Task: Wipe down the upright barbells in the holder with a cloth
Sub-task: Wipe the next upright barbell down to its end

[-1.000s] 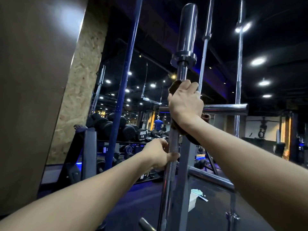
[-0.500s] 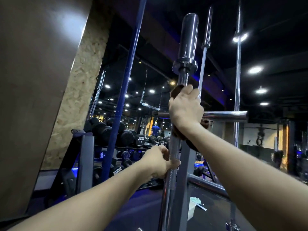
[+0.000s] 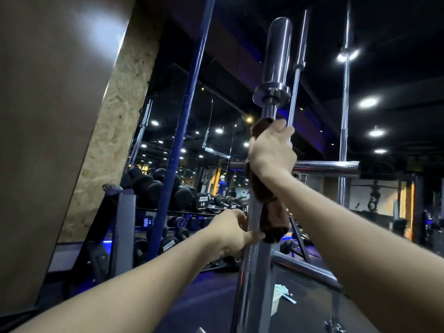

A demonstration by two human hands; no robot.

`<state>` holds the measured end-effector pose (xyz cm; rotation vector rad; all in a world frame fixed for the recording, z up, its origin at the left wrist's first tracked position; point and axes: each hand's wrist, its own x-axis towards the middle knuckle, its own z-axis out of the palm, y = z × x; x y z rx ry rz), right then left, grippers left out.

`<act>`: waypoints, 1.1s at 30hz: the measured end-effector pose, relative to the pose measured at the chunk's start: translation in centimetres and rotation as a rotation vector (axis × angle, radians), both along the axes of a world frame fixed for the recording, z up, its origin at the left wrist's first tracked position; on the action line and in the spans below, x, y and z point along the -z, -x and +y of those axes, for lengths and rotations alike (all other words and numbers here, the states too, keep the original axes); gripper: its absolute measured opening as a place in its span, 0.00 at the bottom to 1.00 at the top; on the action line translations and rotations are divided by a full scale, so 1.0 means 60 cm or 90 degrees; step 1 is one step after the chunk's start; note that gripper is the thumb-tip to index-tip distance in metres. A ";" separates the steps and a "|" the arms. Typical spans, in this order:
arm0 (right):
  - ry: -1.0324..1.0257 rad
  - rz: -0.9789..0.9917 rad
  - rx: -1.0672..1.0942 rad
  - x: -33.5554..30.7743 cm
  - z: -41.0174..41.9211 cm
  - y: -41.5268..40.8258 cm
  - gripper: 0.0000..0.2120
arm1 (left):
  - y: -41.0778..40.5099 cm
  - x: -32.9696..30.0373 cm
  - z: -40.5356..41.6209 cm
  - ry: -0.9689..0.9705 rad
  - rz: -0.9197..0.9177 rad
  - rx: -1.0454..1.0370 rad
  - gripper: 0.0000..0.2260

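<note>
Head view: cloth (image 3: 269, 207) gripped round barbell (image 3: 276, 56) by right hand (image 3: 271, 152) for wiping; shaft steadied below by left hand (image 3: 234, 233), gripping.

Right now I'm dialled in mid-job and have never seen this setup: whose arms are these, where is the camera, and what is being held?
There is no machine here: a person wears a camera on the head, looking forward along their own two bare arms in a dim gym. The right hand grips a brown cloth wrapped round an upright chrome barbell, just below its collar; the cloth's loose end hangs down beside the shaft. The left hand grips the same bar lower down, steadying it. Other upright bars stand nearby: a blue one to the left, thinner chrome ones to the right. Behind is a dumbbell rack.
</note>
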<state>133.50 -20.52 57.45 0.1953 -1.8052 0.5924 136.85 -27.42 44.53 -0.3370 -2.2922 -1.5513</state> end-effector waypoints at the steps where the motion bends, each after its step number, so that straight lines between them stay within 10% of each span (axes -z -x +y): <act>1: -0.019 -0.002 0.003 0.017 0.003 -0.001 0.18 | 0.000 0.000 0.000 0.009 0.000 -0.008 0.12; 10: 0.040 -0.034 -0.010 -0.095 -0.005 -0.003 0.20 | 0.005 0.001 -0.003 0.001 -0.010 -0.013 0.15; 33: -0.126 -0.382 -0.207 0.140 0.073 -0.059 0.24 | -0.037 0.028 -0.017 0.004 0.016 -0.071 0.08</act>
